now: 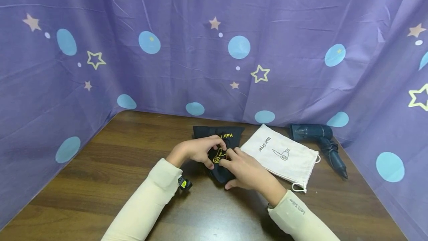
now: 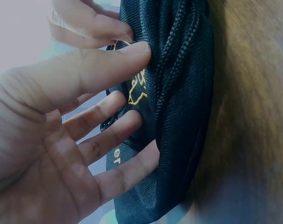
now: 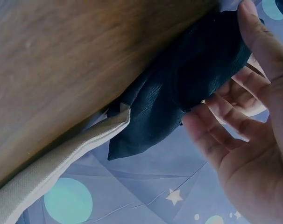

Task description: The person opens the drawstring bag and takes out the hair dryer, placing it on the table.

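Note:
A black drawstring pouch [image 1: 222, 174] with a yellow hair dryer print and the word "Hair" lies on the table in front of me. My left hand [image 1: 200, 150] rests on its left side, thumb and fingers spread apart and lightly bent. In the left wrist view, the thumb tip overlaps the fabric near the braided cords [image 2: 167, 60], with the other fingertips against the printed face. From the right, my right hand [image 1: 247, 170] touches the pouch, fingertips on the print and thumb at the near edge. The right wrist view shows the pouch's dark side [image 3: 153, 102] bulging.
Right of the black pouch lies a white drawstring pouch [image 1: 291, 164] printed "Hair Dryer". A dark hair dryer [image 1: 312, 132] with its cord wound at the handle lies at the back right. A purple patterned curtain [image 1: 187, 66] encloses the wooden table [image 1: 127, 151].

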A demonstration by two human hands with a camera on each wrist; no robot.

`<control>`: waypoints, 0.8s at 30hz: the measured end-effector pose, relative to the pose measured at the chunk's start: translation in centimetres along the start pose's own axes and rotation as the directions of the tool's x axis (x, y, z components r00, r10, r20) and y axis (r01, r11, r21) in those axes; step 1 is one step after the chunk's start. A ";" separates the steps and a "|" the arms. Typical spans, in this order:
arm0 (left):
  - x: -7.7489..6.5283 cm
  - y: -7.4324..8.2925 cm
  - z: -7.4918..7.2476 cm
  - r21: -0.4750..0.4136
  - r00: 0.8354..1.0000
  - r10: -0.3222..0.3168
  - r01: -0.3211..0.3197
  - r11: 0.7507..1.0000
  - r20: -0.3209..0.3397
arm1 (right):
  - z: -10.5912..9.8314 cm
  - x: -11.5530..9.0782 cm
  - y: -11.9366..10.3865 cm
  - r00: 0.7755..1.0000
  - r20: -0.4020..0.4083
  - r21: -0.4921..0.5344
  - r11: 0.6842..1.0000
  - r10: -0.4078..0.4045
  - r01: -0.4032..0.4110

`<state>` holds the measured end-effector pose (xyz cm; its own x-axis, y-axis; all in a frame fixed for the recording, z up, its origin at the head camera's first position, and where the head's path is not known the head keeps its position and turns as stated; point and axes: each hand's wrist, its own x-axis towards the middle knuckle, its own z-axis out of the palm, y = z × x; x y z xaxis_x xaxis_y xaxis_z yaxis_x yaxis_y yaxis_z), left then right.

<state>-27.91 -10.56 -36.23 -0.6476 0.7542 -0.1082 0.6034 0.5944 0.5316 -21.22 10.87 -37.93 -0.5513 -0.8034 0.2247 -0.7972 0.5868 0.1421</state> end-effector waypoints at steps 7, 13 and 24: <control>-0.2 0.2 -0.2 -0.023 1.000 0.016 -0.016 1.000 -0.002 | -0.1 0.2 0.0 1.000 0.022 -0.047 0.999 -0.011 0.012; -0.2 0.2 -0.3 0.003 1.000 0.023 -0.022 1.000 -0.020 | -0.3 0.5 0.0 0.995 -0.003 -0.128 0.986 -0.105 0.103; -0.1 0.2 -0.2 -0.005 0.999 0.037 -0.037 0.999 -0.029 | 0.0 0.2 -0.3 0.985 -0.098 -0.125 0.984 -0.140 0.128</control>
<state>-27.77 -10.56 -35.96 -0.6384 0.7671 -0.0638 0.6246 0.5647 0.5395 -21.13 10.52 -37.88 -0.4070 -0.8641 0.2961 -0.8241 0.4872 0.2889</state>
